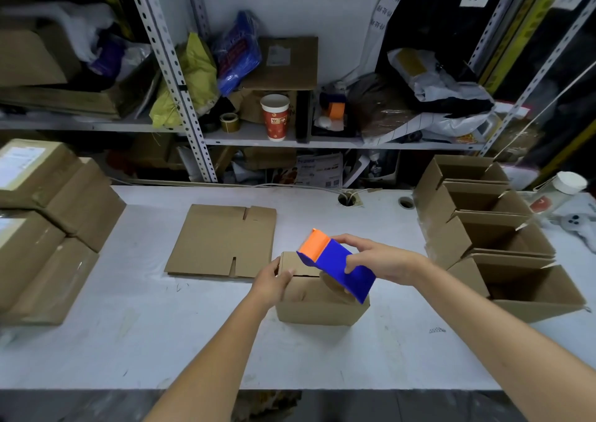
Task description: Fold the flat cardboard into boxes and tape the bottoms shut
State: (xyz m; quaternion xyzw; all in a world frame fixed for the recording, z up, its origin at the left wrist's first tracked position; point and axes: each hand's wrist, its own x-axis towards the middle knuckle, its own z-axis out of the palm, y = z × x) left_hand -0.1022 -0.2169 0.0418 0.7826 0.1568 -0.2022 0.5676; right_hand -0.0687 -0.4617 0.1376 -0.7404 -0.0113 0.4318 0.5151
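Observation:
A small folded cardboard box (pixel 317 305) stands bottom-up on the white table (pixel 129 341), its closed flaps facing up. My left hand (pixel 272 279) grips the box's left top edge, thumb over the flaps. My right hand (pixel 377 260) holds a blue and orange tape dispenser (pixel 335 262) tilted over the box's top, its orange end pointing toward the far left. A flat cardboard blank (pixel 222 239) lies on the table behind and left of the box.
Several open finished boxes (pixel 503 237) stand in a row at the right. Sealed brown parcels (pixel 48 228) are stacked at the left. Behind the table, a metal shelf carries a red paper cup (pixel 274 116), tape rolls, bags and cartons. A white-capped bottle (pixel 561 192) lies at the far right.

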